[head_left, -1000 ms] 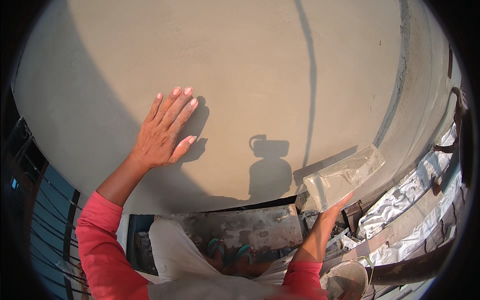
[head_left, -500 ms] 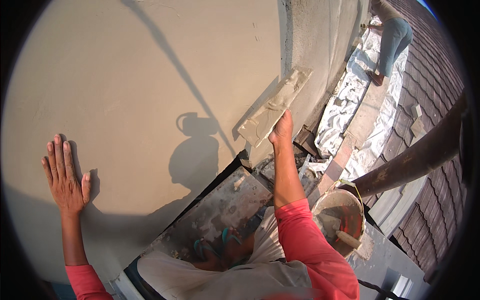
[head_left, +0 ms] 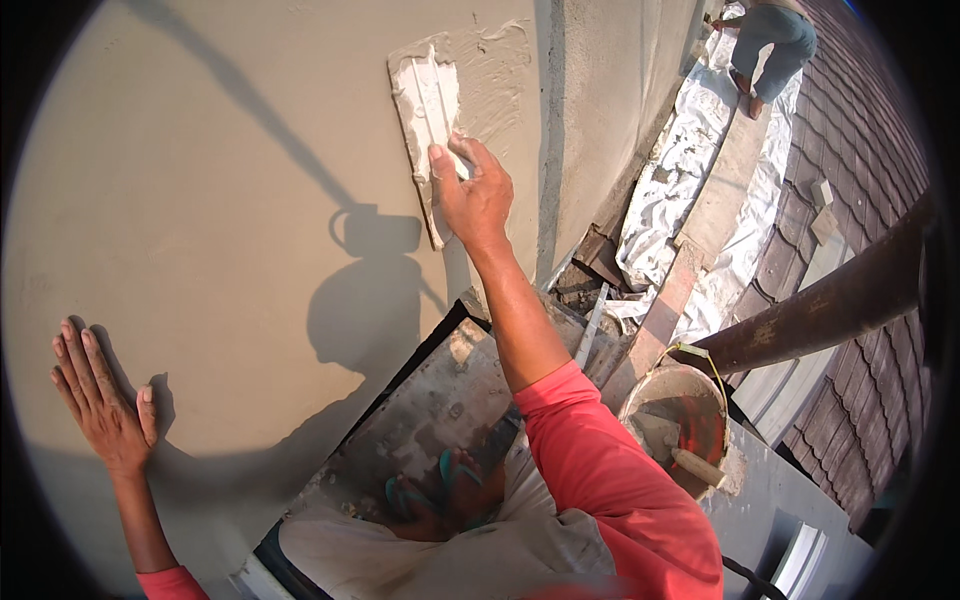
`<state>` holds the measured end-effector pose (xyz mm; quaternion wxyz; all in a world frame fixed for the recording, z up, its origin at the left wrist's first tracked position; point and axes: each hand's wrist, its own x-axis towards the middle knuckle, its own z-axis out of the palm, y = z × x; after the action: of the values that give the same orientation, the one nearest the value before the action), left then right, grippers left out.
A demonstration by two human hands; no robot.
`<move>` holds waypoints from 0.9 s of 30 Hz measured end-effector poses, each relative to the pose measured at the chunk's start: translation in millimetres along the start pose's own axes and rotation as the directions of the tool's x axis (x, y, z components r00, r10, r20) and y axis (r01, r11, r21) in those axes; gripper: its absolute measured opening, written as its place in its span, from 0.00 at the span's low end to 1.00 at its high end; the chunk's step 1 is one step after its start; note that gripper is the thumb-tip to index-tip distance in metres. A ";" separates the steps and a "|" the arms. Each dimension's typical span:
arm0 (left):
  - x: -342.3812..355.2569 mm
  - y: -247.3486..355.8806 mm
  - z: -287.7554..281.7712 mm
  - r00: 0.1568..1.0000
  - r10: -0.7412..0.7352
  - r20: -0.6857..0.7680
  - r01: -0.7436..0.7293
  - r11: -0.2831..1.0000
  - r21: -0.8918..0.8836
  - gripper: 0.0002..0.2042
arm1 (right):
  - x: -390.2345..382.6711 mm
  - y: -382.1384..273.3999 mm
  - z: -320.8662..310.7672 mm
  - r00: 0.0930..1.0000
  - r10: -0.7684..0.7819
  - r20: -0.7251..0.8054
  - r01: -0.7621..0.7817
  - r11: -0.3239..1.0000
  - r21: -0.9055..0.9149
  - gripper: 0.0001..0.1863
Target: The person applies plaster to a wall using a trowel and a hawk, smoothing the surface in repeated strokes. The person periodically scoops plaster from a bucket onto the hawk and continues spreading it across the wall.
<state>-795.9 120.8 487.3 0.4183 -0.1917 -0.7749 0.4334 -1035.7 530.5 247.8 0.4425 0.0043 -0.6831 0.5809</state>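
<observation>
My right hand [head_left: 472, 195] grips a plastering trowel [head_left: 430, 130] and presses its flat blade against the beige wall [head_left: 200, 200], high up beside a patch of fresh rough plaster [head_left: 495, 85]. My left hand [head_left: 100, 395] lies flat on the smooth wall at the lower left, fingers spread, holding nothing. Both sleeves are pink-red. My feet in green sandals [head_left: 440, 485] stand on a plaster-spattered platform [head_left: 420, 410] below.
A bucket [head_left: 680, 420] with wet mortar and a tool sits at my right, under a rusty pipe [head_left: 830, 305]. White sheeting [head_left: 690, 160] covers the tiled roof [head_left: 860, 200] below. Another person [head_left: 770, 40] crouches far off on the sheeting at the top right.
My right hand has swept the trowel upward along the wall, leaving fresh plaster near the corner. The left hand stays flat on the wall; the view has tilted right.
</observation>
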 end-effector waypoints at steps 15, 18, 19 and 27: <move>3.1 2.6 0.0 1.000 0.017 -0.024 -0.017 1.000 -0.009 0.39 | -115.1 198.8 -35.2 0.243 0.967 0.073 -0.838 0.171 0.518 0.24; 4.1 2.7 -0.2 1.000 0.016 -0.025 -0.016 1.000 -0.002 0.39 | -108.1 201.9 -29.7 0.282 0.951 0.124 -0.854 0.190 0.484 0.25; 4.5 2.8 -0.2 0.999 0.013 -0.029 -0.013 1.000 0.000 0.39 | -104.3 197.7 -28.7 0.277 0.951 0.136 -0.862 0.184 0.472 0.23; 2.5 1.8 -0.7 1.000 -0.009 -0.015 0.009 1.000 0.010 0.40 | -37.6 98.0 -28.7 0.520 0.806 0.283 -0.745 0.265 0.612 0.17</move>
<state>-796.9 123.8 487.2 0.4268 -0.1894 -0.7704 0.4341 -1046.6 566.1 145.6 0.0953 -0.1957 -0.3172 0.9231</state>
